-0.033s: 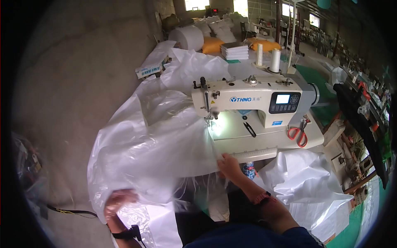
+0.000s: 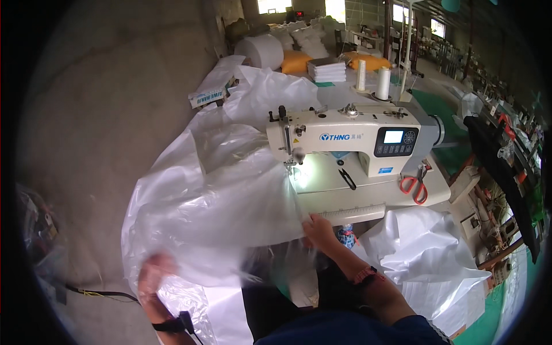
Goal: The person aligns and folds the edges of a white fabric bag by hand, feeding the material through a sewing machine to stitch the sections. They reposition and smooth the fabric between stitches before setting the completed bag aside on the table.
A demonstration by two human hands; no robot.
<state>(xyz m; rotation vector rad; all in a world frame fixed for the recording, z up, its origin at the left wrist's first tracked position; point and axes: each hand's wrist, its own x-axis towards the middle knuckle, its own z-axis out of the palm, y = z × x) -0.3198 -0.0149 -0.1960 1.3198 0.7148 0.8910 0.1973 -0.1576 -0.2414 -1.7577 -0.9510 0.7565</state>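
A large sheet of clear plastic film (image 2: 213, 201) is spread over the left end of a white sewing machine (image 2: 351, 141) and down toward the floor, its right edge lying just beside the needle. The right hand (image 2: 319, 227) is closed on that edge of the film at the front lip of the machine table (image 2: 368, 198), the fingers pinching the plastic. The left hand (image 2: 155, 276) is seen low on the left through the film, blurred; it is pressed against the plastic, but whether its fingers are spread or curled cannot be told. A dark band is worn on each wrist. On the table, small black snips (image 2: 347, 178) are laid under the machine arm, and red-handled scissors (image 2: 415, 187) are laid near the right end. Two spools of white thread (image 2: 383, 83) are stood behind the machine. More crumpled white plastic (image 2: 425, 253) is heaped below the table on the right, and a big white roll (image 2: 261, 52) is seen far behind.
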